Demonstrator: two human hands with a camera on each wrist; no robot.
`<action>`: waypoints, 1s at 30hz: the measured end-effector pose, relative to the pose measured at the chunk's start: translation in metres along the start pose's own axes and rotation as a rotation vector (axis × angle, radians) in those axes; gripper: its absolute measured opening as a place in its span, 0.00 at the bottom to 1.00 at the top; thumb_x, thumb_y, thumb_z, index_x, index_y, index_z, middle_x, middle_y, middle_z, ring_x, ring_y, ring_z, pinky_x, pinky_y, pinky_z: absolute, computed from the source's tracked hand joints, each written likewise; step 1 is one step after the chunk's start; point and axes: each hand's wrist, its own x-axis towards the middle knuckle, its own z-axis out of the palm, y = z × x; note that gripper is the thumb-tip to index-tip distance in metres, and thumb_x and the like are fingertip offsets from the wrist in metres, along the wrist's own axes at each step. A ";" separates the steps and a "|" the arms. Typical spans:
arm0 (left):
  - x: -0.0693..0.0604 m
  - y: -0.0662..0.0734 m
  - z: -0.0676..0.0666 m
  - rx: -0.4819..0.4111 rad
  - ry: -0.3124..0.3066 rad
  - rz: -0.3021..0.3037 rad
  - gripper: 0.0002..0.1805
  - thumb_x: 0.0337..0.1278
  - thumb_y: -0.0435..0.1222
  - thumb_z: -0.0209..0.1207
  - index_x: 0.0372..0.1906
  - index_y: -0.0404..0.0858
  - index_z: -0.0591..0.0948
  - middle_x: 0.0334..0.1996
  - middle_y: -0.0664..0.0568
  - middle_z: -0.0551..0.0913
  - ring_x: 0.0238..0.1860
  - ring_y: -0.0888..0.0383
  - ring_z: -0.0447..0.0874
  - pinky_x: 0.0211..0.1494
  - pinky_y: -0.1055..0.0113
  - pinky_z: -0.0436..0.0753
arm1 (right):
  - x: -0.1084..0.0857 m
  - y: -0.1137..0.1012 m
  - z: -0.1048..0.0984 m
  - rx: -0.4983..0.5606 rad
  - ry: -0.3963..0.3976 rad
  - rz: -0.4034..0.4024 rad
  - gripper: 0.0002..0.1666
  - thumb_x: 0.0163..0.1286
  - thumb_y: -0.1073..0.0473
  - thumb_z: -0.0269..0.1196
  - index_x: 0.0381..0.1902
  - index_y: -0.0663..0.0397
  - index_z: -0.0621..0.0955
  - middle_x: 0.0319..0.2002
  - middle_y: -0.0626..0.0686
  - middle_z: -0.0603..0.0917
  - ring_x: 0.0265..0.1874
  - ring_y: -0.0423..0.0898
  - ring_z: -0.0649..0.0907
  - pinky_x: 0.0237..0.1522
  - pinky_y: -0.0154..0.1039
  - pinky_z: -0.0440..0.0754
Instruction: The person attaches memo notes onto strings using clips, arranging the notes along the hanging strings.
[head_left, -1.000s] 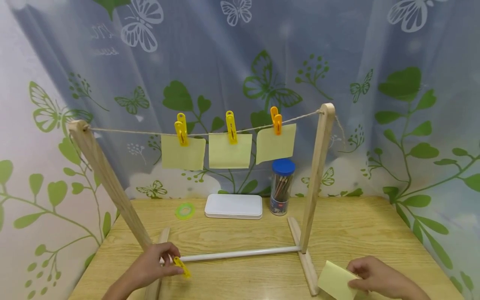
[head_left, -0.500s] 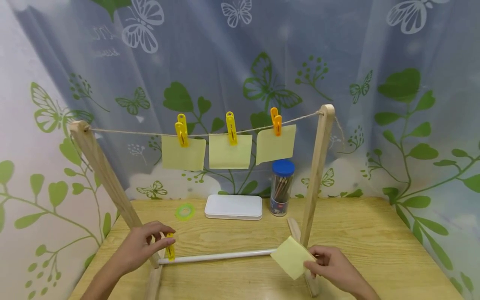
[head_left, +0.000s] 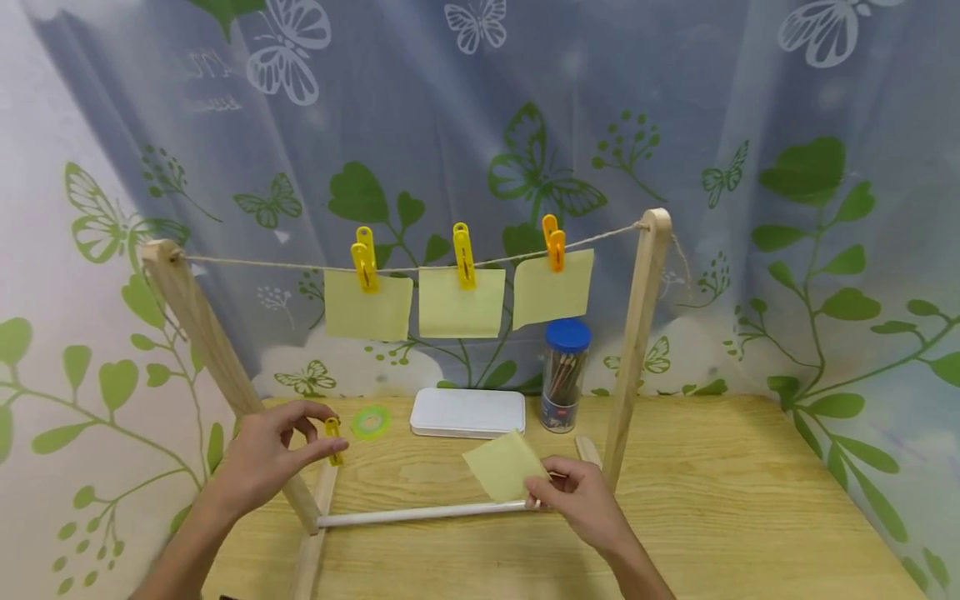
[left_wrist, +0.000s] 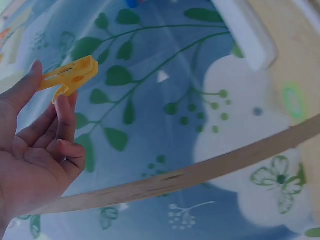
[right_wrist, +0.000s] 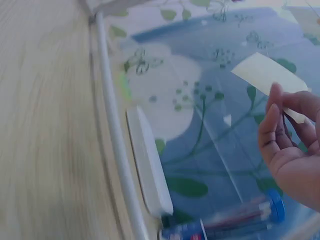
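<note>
My left hand (head_left: 266, 454) pinches a yellow clothespin (head_left: 333, 442) between thumb and fingers, beside the frame's left post. In the left wrist view the clothespin (left_wrist: 72, 75) sits at the fingertips. With thumb and fingers my right hand (head_left: 581, 500) holds a pale yellow sticky note (head_left: 504, 467) by its edge, above the white crossbar. The same sticky note (right_wrist: 272, 80) shows in the right wrist view. Above, a string (head_left: 258, 263) runs between two wooden posts. Three sticky notes hang from it, the left (head_left: 367, 310) and middle ones under yellow clothespins, the right one (head_left: 553, 287) under an orange clothespin (head_left: 553, 243).
A white case (head_left: 468, 412), a green tape roll (head_left: 371, 422) and a blue-lidded pencil jar (head_left: 562, 375) stand at the back of the wooden table. The white crossbar (head_left: 420, 513) joins the posts low down. A patterned curtain (head_left: 450, 125) hangs behind.
My left hand has risen slightly leftward with the clothespin. My right hand has moved left and up, carrying the sticky note from the right side of the table to over the crossbar.
</note>
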 end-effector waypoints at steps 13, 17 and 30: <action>0.024 0.031 -0.055 -0.039 0.221 0.121 0.11 0.44 0.31 0.71 0.37 0.39 0.84 0.19 0.64 0.76 0.18 0.65 0.60 0.20 0.70 0.60 | 0.049 -0.024 0.064 0.260 0.001 -0.078 0.18 0.65 0.64 0.63 0.40 0.81 0.78 0.24 0.43 0.84 0.26 0.36 0.83 0.32 0.32 0.83; 0.032 0.041 -0.065 -0.080 0.293 0.153 0.10 0.43 0.27 0.70 0.34 0.36 0.84 0.17 0.63 0.74 0.16 0.66 0.62 0.19 0.70 0.61 | 0.063 -0.032 0.085 0.360 -0.020 -0.064 0.21 0.66 0.63 0.62 0.41 0.84 0.75 0.25 0.43 0.85 0.27 0.36 0.85 0.33 0.33 0.84; 0.056 0.069 -0.085 -0.270 0.439 0.368 0.08 0.38 0.18 0.68 0.29 0.27 0.84 0.19 0.69 0.81 0.13 0.69 0.64 0.16 0.75 0.61 | 0.095 -0.059 0.139 0.477 -0.055 -0.131 0.15 0.64 0.68 0.62 0.27 0.79 0.71 0.24 0.43 0.85 0.28 0.37 0.86 0.39 0.35 0.84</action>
